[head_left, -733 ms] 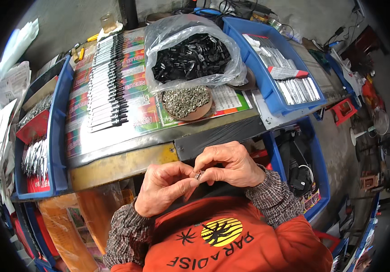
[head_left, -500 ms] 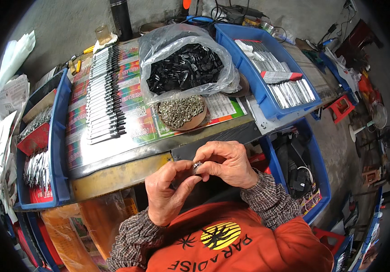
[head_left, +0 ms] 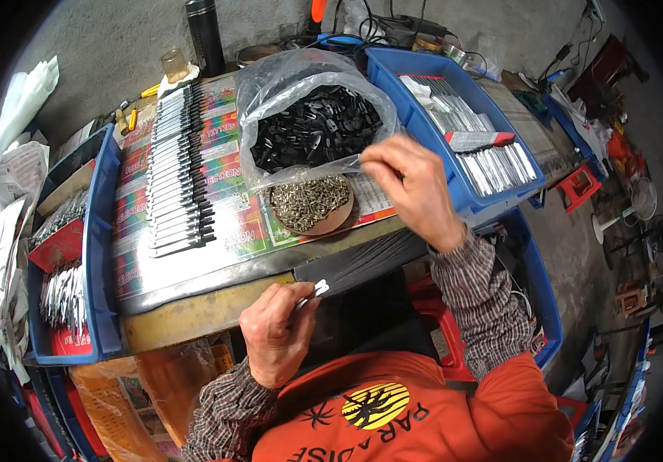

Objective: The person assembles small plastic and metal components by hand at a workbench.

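Note:
My left hand (head_left: 279,331) is closed in a pinch around a small, narrow silvery metal piece (head_left: 320,289), whose end sticks out past the thumb and forefinger; the rest is hidden in the fingers. Over the table's front, my right hand (head_left: 418,189) has its fingers curled together at the front lip of a clear plastic bag (head_left: 270,175) and seems to pinch that lip. Many small black parts (head_left: 316,127) fill the bag. Just in front of it, a round dish (head_left: 341,222) holds a heap of small brassy metal pins (head_left: 308,202).
Silvery strips with black ends (head_left: 177,169) lie in a long row on the table. Blue bins of metal pieces stand left (head_left: 104,254) and right (head_left: 470,192). A dark cylinder (head_left: 205,38) stands at the back. A red stool (head_left: 451,339) shows below.
My right hand has left the metal piece and moved up and forward to the bag. My left hand keeps the piece. The bag's front lip has shifted toward me, its mouth wider.

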`<state>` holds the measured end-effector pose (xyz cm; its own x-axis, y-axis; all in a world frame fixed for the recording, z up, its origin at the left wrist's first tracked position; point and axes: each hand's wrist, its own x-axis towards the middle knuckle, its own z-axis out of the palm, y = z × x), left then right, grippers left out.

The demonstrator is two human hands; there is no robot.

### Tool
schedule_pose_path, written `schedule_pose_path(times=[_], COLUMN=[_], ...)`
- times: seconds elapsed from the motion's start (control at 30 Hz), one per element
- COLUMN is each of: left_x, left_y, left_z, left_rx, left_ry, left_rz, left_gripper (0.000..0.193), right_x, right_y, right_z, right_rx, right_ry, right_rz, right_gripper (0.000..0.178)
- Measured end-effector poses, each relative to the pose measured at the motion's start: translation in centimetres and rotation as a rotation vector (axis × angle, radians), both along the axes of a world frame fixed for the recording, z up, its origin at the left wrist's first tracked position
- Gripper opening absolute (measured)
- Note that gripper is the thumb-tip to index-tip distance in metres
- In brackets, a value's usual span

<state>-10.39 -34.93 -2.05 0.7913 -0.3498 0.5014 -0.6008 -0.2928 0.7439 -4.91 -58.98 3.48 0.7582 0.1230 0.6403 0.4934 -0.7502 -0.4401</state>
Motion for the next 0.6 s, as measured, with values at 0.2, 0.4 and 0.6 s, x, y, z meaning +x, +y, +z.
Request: schedule_pose_path(times=[0.2,0.4,0.6], left_x=[0.5,0.7,1.2], left_y=[1.2,2.1,1.7], left_z=[0.1,0.1,-0.5], left_rx=[0.05,0.07,0.053], left_ry=[-0.003,0.017,0.008], left_rz=[0.051,0.071,0.047], left_gripper=[0.018,0.018,0.018], right_x=[4.9,6.5,6.9], right_y=[-1.1,-0.8,-1.2], right_z=[-0.9,-2.2,-3.2], right_rx=[-0.302,-0.616,-0.633], right_ry=[-0.033,-0.061,-0.07], right_rz=[-0.117,-0.16,-0.175], right_gripper=[0.014,0.006,0.002])
